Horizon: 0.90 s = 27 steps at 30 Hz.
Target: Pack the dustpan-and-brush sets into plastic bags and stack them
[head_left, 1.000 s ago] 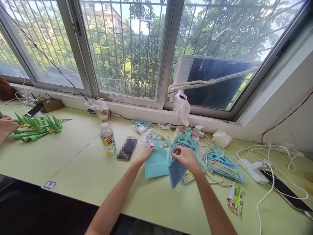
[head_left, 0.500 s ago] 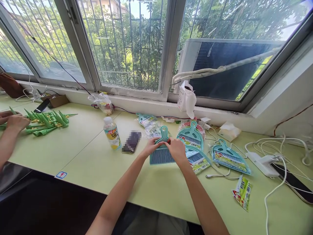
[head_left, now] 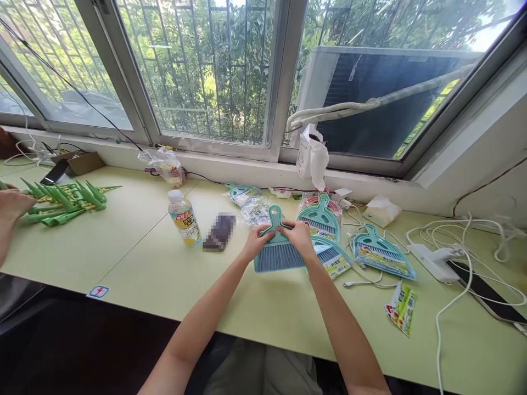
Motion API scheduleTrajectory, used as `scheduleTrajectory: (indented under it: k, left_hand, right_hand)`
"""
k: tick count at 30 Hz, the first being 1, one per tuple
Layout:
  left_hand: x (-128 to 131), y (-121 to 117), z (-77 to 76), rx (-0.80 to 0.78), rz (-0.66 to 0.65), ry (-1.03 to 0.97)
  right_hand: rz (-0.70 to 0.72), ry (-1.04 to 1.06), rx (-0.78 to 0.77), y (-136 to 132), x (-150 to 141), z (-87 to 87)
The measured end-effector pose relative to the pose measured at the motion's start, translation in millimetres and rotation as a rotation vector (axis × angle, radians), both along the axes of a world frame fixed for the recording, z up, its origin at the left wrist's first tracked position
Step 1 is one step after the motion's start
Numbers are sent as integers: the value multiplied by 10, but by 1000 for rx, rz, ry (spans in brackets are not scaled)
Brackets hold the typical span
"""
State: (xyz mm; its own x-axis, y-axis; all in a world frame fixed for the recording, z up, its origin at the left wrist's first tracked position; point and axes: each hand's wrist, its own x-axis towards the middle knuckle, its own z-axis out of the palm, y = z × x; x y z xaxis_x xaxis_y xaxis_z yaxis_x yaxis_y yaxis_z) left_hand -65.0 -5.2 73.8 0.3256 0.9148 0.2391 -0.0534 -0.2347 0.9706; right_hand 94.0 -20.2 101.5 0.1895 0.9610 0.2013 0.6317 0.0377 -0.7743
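Between my hands is a teal dustpan-and-brush set (head_left: 280, 259), its looped handle pointing away from me and its dark bristles facing up. My left hand (head_left: 258, 241) grips its left shoulder, thumb on top. On the opposite shoulder, my right hand (head_left: 300, 238) is closed the same way. The fingertips beneath are hidden. Just right of my right hand lies another teal set (head_left: 333, 260) with a printed card, partly covered by my wrist. Behind it is a teal set (head_left: 323, 224) on clear wrapping, and farther right a carded set (head_left: 383, 253).
A loose printed card (head_left: 402, 308) lies at right, near a power strip (head_left: 436, 263), white cables and a phone (head_left: 489, 296). A drink bottle (head_left: 185, 219) and another phone (head_left: 220, 232) stand left of my hands. Another person's hand (head_left: 14, 204) touches green pointed pieces (head_left: 68, 204).
My thumbs have moved apart on the set, showing more of its middle and bristles. The camera view has shifted slightly. The other person's hand stays by the green pieces.
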Motion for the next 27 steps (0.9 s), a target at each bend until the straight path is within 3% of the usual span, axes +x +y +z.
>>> scheduleTrajectory:
  k: [4, 8, 11, 13, 16, 18, 20, 22, 27]
  left_hand:
    - [-7, 36, -56, -37, -38, 37]
    - [-66, 42, -48, -180, -273, 154]
    - [-83, 37, -47, -235, -430, 202]
    - [-76, 44, -61, -270, -415, 152]
    - [-60, 93, -102, -371, -300, 0]
    - [-57, 142, -137, -431, -218, -106]
    - [-58, 184, -173, -452, -168, -178]
    - [-58, 204, -203, -456, -145, -220]
    - [-43, 174, -223, -491, -129, -248]
  right_hand:
    - [-29, 40, 14, -4, 26, -86]
    - [-32, 147, 17, -20, 151, -53]
    - [20, 279, 65, -152, 494, -36]
    - [-82, 284, 109, -375, 912, -85]
    - [-560, 56, 159, -881, 1746, -285]
    - [-773, -128, 47, -1229, 2296, -465]
    - [-813, -211, -152, -1502, 2724, -626]
    - [-768, -234, -250, -1669, 2992, -737]
    - [-644, -184, -353, -1795, 3156, -819]
